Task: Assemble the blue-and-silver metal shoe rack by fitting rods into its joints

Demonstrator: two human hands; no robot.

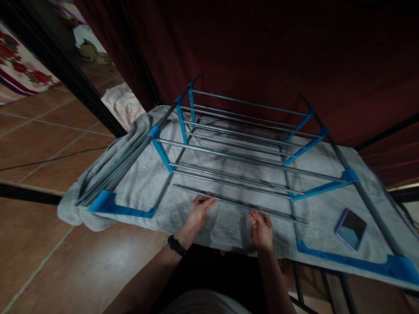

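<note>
A loose thin metal rod (pixel 232 202) lies level across both my hands, in front of a half-built rack. My left hand (pixel 198 210) pinches it left of its middle, and a dark band circles that wrist. Further right along the same rod, my right hand (pixel 261 223) has its fingertips closed on it. The rack has grey side tubes (pixel 340 159), several metal crossbars (pixel 248 159) and blue plastic brackets (pixel 162 152). Nearest me at the left is a blue end bracket (pixel 118 210), with another blue end bracket (pixel 353 261) at the right; no crossbar joins these two.
The rack rests on a grey fleece blanket (pixel 183 213). A phone (pixel 351 229) lies on it at the right. More grey tubes (pixel 111 179) lie along the left edge. A dark red curtain (pixel 248 56) hangs behind, and tiled floor (pixel 81 270) shows at the left.
</note>
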